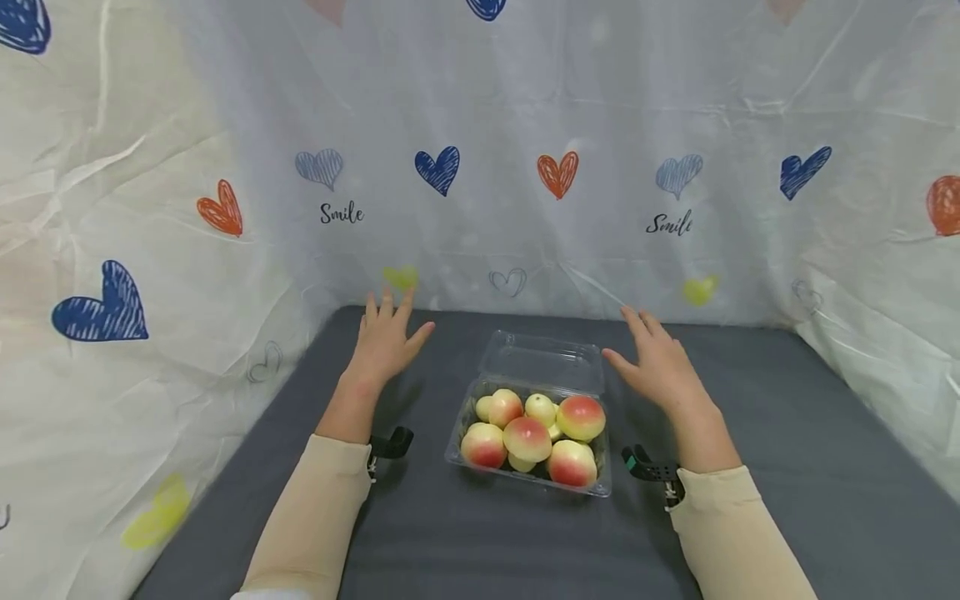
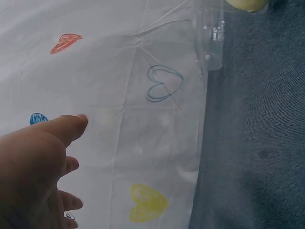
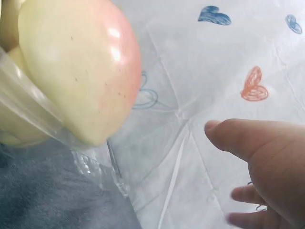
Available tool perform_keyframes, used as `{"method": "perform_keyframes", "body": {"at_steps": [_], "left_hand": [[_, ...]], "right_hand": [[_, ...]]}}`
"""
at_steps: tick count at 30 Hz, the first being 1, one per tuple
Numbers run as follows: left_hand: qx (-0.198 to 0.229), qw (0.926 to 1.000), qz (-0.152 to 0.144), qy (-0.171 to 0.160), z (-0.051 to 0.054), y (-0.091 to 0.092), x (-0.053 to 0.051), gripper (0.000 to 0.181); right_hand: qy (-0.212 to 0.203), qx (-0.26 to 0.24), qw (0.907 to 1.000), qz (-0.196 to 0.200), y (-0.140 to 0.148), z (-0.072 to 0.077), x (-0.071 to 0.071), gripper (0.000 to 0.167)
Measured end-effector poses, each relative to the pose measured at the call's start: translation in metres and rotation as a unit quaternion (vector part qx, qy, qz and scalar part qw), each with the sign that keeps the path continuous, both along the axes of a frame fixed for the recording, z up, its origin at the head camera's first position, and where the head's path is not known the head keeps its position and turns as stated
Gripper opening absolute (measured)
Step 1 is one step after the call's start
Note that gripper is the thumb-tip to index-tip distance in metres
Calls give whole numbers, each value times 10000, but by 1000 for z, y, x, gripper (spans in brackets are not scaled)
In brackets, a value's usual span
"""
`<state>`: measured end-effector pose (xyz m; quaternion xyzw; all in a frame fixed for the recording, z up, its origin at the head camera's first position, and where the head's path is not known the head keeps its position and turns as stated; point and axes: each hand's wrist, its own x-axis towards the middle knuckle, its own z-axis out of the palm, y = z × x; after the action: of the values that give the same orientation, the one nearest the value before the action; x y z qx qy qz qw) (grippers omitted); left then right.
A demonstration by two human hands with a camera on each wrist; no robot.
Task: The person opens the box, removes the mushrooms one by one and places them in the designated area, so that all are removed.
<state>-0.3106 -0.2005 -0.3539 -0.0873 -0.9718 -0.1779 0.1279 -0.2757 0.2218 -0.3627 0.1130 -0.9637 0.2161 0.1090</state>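
Clear plastic box (image 1: 525, 478) of fruit (image 1: 527, 439), mid table (image 1: 487, 550), lid (image 1: 540, 357) opened toward far edge.
Left hand (image 1: 382, 346) is held toward far left corner, right hand (image 1: 662, 360) beside lid; fingers extended, nothing grasped.

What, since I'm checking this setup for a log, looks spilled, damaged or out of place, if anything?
Nothing looks spilled or damaged: the fruit sits inside the clear container, its lid open at the far side. Slightly odd: the container sits at a slant to the far edge of the dark table, and the printed backdrop is creased.
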Motion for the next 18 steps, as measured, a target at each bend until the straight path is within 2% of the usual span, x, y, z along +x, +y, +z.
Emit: {"method": "perform_keyframes", "body": {"at_steps": [4, 7, 11, 14, 18], "left_hand": [[-12, 10000, 24, -19, -5, 0, -4, 77], [-45, 9999, -15, -121, -8, -2, -8, 77], [103, 9972, -218, -703, -10, -1, -9, 78], [308, 9914, -379, -1211, -10, 3, -7, 77], [461, 9839, -649, -1600, -14, 13, -7, 73]], "right_hand": [[-536, -259, 9976, 340, 2, -3, -4, 85], [-700, -300, 9959, 481, 1, -5, -5, 82], [-904, -407, 9925, 709, -3, -7, -1, 75], [-1105, -569, 9889, 819, -6, -7, 5, 65], [-1312, -774, 9836, 966, -5, -3, 12, 51]]}}
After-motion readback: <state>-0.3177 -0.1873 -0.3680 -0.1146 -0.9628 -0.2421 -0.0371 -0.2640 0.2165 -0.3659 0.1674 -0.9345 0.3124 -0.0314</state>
